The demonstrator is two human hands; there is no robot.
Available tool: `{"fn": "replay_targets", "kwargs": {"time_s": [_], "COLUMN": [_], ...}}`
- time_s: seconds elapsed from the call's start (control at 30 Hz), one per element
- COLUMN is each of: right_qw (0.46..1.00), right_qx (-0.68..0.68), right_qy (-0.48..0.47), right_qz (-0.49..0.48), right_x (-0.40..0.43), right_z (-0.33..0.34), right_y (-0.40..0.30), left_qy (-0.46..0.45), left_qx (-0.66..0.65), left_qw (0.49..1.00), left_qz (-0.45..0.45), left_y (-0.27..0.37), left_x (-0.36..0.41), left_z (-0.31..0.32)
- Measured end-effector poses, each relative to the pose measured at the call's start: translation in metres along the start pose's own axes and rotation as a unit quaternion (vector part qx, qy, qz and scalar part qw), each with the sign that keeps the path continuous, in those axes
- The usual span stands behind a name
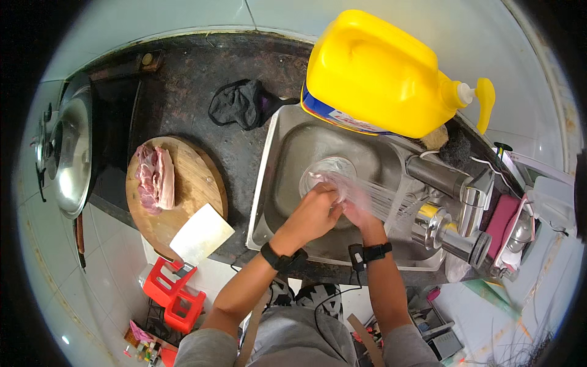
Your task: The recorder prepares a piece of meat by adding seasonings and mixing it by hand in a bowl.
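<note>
My left hand (316, 211) and my right hand (357, 213) are together over the stainless steel sink (293, 151), touching under a spray of water from the chrome faucet (445, 231). Their fingertips blur in the water, so I cannot tell what, if anything, is between them. Just beyond them a round bowl (328, 165) sits on the sink floor, partly hidden by the hands and spray. On the left, a slab of raw meat (156, 179) lies on a round wooden chopping board (195, 172). A cleaver (202, 234) rests across the board's near edge, its blade jutting past the rim.
A large yellow pump bottle (371, 73) stands behind the sink. A black cloth (243, 103) lies on the dark countertop (183, 101). At far left is a metal wok (73, 156). Red plastic stools (169, 284) are on the floor below the board.
</note>
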State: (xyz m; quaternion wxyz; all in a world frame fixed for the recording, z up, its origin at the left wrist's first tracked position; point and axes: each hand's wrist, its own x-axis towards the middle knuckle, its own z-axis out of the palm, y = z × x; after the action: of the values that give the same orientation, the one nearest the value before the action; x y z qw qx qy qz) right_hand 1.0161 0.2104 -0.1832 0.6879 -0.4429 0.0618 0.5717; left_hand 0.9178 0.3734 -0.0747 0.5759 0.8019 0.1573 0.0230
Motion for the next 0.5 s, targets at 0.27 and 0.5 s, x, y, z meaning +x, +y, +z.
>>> {"fn": "replay_targets", "kwargs": {"time_s": [0.27, 0.5], "right_qw": [0.954, 0.820], "right_qx": [-0.279, -0.550], "right_qy": [0.103, -0.005], "right_qz": [0.031, -0.160], "right_x": [0.005, -0.033], "right_z": [0.031, 0.041], "right_y": [-0.024, -0.030], "left_qy": [-0.062, 0.037], "left_qx": [0.035, -0.266], "left_qw": [0.972, 0.916], "left_qz": [-0.224, -0.298], "left_y": [-0.031, -0.090], "left_x": [0.001, 0.019], "left_z": [0.000, 0.052]}}
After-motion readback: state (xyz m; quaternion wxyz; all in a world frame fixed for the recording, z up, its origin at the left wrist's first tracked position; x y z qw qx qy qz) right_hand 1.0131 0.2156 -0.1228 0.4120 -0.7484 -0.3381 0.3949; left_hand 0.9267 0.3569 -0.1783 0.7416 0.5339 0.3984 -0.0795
